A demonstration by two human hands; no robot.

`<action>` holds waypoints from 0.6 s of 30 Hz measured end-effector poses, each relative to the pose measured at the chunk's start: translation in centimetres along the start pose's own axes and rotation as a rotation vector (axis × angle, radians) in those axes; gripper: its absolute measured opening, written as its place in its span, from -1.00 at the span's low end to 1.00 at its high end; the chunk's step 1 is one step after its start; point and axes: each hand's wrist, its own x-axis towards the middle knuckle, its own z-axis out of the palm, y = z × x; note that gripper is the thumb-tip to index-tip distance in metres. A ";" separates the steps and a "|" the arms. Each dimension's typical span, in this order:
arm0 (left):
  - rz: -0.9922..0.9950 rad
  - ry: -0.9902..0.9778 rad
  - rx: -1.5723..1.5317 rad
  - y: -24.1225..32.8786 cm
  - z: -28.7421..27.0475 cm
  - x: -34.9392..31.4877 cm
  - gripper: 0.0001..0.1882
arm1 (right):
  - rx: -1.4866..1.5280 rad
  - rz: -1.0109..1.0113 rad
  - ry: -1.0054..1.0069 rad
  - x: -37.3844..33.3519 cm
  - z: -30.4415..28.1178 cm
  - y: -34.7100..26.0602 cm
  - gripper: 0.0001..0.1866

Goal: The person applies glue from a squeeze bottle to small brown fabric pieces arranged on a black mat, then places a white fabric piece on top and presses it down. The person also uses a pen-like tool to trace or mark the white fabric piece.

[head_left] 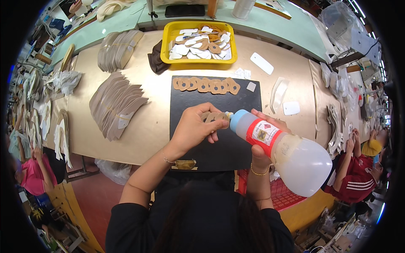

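Observation:
My left hand (195,126) pinches a few small tan pieces (216,118) with dark round spots, fanned out between thumb and fingers. In my right hand (266,126) is a translucent plastic squeeze bottle (301,162) with a blue collar and a red-and-white label, tilted so its nozzle (229,114) meets the edge of the held pieces. Whether anything flows from the tip I cannot tell. Both hands are above a black mat (198,147). Along the mat's far edge lies an overlapping row of similar tan pieces (205,85), with a small grey square (251,87) beside it.
A yellow tray (168,59) of white and tan pieces stands beyond the mat. Stacks of beige curved panels (116,103) lie to the left, with a dark brown cloth (157,59) nearby. White cards (262,63) rest at right. Other people (354,177) work at both sides.

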 end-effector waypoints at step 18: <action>0.032 0.025 -0.126 -0.4 -0.6 0.1 -0.76 | -0.033 -0.001 0.124 -0.4 -0.1 0.1 -0.15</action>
